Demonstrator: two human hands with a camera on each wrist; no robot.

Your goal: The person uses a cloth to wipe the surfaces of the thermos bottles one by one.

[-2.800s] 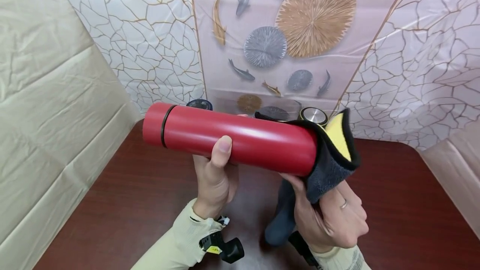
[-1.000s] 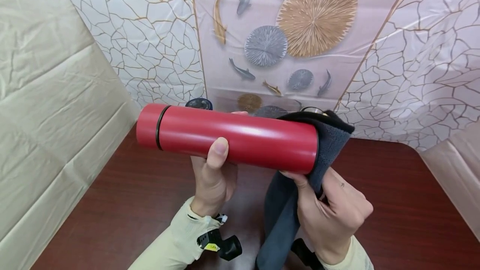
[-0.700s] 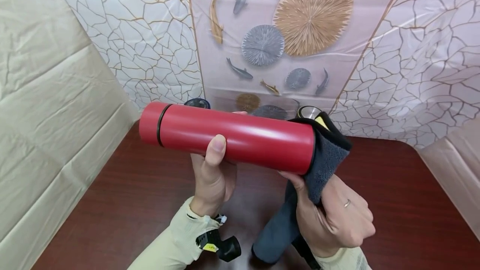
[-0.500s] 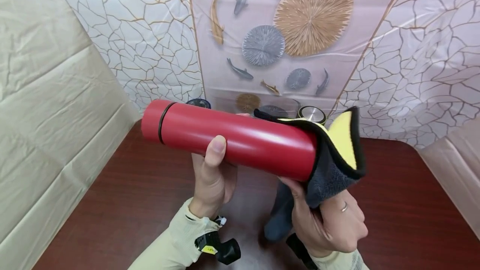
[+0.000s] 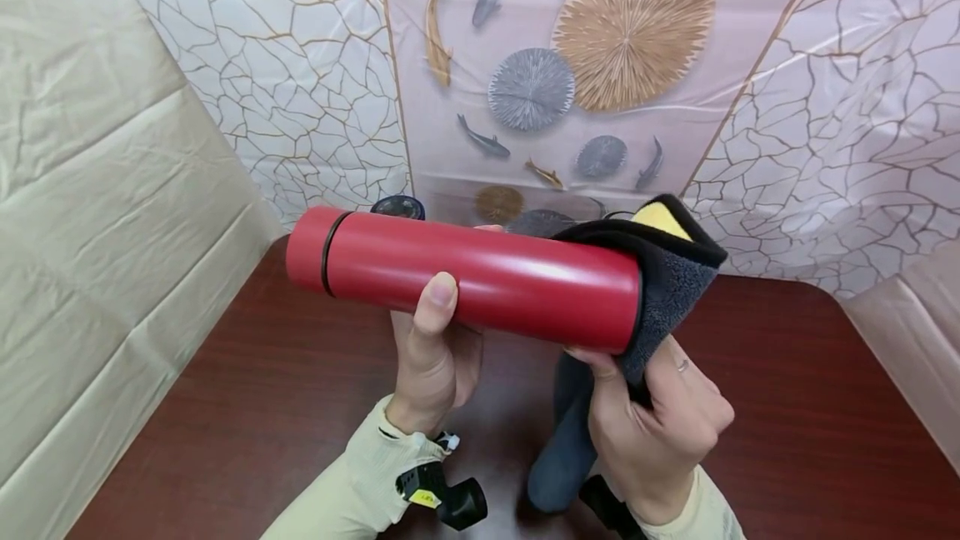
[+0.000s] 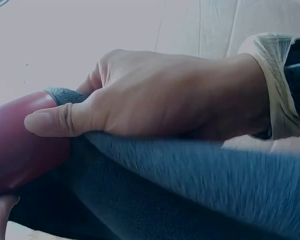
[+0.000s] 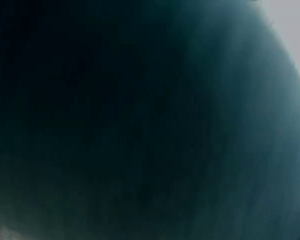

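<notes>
My left hand (image 5: 438,357) holds a red thermos bottle (image 5: 480,273) lying nearly level above the table, its thumb along the near side and the lid end at left. My right hand (image 5: 652,432) grips a grey microfiber cloth (image 5: 671,290) with black edging and a yellow reverse around the bottle's base. In the left wrist view, the right hand's thumb (image 6: 50,122) lies on the bottle beside the cloth edge. The cloth's long tail (image 5: 562,448) hangs below. Dark, blurred cloth (image 7: 140,120) fills most of the right wrist view. The bottle's base is hidden inside the cloth.
A dark round lid (image 5: 398,207) shows behind the bottle at the back. The dark red wooden table (image 5: 247,407) lies beneath. A patterned curtain (image 5: 525,165) stands behind it, and cream fabric (image 5: 112,232) walls the left side.
The right hand has twisted the cloth back and forth around the base. Since half a second ago its yellow corner has turned up and away, now covering the silver lid behind. The left hand keeps its hold.
</notes>
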